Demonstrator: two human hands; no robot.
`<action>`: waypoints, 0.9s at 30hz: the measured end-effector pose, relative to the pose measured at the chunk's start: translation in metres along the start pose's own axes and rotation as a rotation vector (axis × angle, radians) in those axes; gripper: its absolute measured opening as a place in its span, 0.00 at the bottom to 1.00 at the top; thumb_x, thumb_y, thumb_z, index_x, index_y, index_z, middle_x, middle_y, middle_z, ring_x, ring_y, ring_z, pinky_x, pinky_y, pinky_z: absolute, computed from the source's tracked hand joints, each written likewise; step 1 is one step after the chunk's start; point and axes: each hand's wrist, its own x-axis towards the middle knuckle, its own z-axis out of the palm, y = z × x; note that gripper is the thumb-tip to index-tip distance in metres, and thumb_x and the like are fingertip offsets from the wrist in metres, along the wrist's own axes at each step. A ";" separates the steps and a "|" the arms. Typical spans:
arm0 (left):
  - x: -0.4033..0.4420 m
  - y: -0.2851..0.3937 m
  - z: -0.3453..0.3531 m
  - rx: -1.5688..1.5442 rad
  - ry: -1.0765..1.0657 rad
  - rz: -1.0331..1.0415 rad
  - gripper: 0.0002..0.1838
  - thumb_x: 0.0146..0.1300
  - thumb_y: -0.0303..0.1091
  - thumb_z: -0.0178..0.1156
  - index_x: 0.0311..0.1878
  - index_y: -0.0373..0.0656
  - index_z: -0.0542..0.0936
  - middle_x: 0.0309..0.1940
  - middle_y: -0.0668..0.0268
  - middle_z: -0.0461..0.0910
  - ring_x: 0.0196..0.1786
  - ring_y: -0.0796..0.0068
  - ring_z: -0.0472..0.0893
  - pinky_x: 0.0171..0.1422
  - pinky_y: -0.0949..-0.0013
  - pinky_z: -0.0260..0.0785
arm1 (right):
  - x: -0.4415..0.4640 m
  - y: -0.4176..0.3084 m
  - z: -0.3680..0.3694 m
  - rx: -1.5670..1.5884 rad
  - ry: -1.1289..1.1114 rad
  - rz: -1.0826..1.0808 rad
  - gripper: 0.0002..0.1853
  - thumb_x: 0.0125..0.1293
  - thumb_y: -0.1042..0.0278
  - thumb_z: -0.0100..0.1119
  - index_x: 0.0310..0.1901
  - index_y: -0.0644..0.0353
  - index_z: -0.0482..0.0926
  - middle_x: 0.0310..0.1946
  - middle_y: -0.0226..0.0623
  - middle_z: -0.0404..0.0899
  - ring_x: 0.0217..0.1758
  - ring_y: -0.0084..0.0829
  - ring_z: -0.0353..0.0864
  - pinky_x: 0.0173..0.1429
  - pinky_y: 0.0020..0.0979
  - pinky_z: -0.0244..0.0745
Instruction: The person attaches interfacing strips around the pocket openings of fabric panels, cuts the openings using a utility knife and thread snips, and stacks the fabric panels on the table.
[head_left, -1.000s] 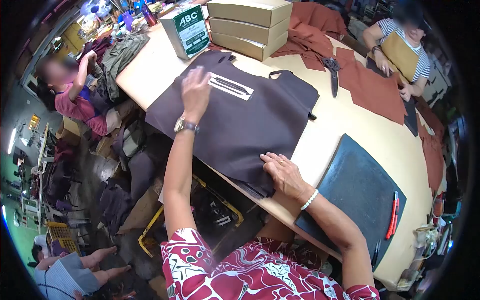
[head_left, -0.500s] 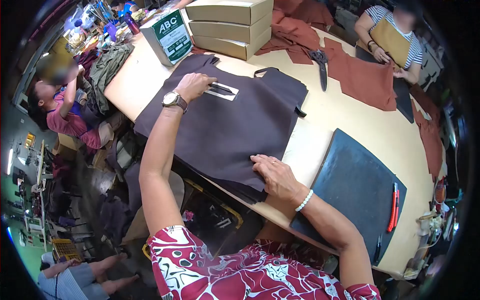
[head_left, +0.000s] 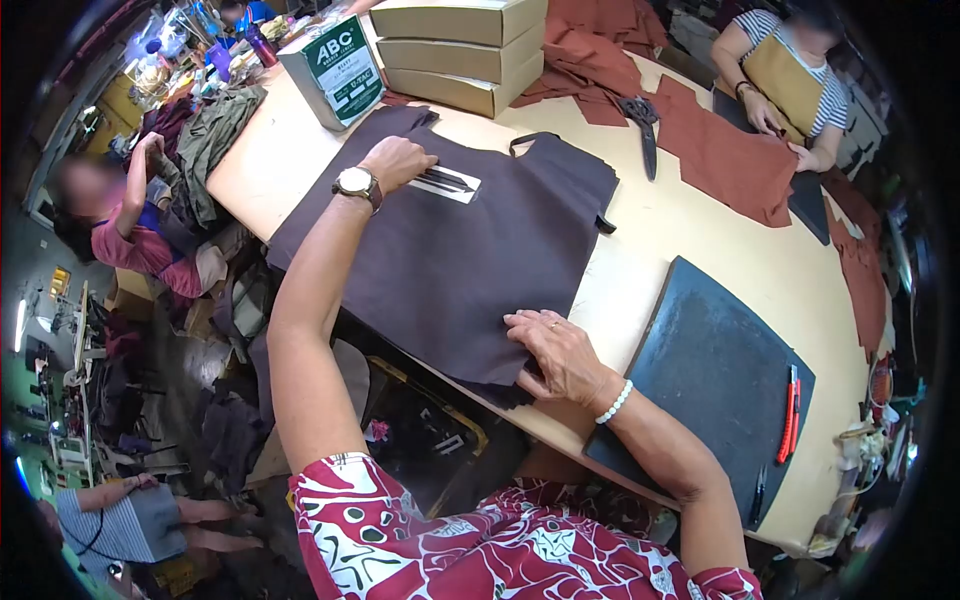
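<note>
Evidently Soft, Better Held by Two Edges

Dark-brown fabric panels (head_left: 470, 270) are lying stacked on the pale surface (head_left: 640, 240), probably light, limp and prone to bunching under a one-corner hold. From where I'm standing, the left hand (head_left: 398, 160) is resting curled over the white slotted template (head_left: 448, 187), any pinch hidden; the right hand (head_left: 557, 355) is lying half-spread on the panels' near edge, thumb apart.

Touching L end of white strip (head_left: 465, 194) w/ L hand (head_left: 393, 163), resting R hand (head_left: 562, 358) on dk brown fabric (head_left: 470, 260) nr edge of table (head_left: 690, 240). Has red cutter (head_left: 787, 430) on blk mat (head_left: 700, 370) to R, scissors (head_left: 649, 150) by rust cloth (head_left: 725, 155).
</note>
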 end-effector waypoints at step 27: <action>0.051 0.154 0.027 -0.376 0.572 -0.572 0.25 0.65 0.50 0.52 0.58 0.44 0.74 0.64 0.54 0.66 0.69 0.50 0.60 0.68 0.38 0.48 | 0.041 0.090 -0.014 -0.100 0.265 0.854 0.17 0.62 0.58 0.54 0.46 0.64 0.72 0.33 0.57 0.80 0.38 0.56 0.80 0.43 0.49 0.74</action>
